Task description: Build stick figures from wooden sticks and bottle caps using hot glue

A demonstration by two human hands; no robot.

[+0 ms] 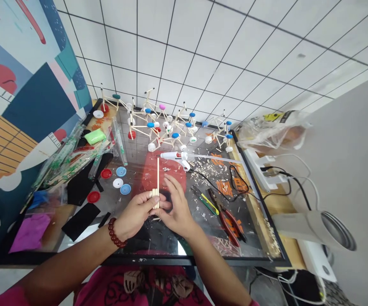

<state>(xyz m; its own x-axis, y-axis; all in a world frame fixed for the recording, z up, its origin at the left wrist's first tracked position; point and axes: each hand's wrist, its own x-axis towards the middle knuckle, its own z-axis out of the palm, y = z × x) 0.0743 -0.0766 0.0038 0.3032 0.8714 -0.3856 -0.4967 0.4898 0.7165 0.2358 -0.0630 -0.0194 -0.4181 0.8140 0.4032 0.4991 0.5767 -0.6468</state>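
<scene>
My left hand, with a red bead bracelet at the wrist, pinches a small bundle of thin wooden sticks near the middle of the glass-topped table. One long stick stands upright out of the bundle. My right hand comes in from the other side, its fingertips pressed against the same sticks. Just beyond both hands, a white hot glue gun lies on its side with a long glue stick in it.
Stick-and-bottle-cap models stand at the far end of the table. Loose coloured caps lie to the left, near black cloth. Red-handled pliers and shavings lie to the right. A power strip and cables sit beyond the right edge.
</scene>
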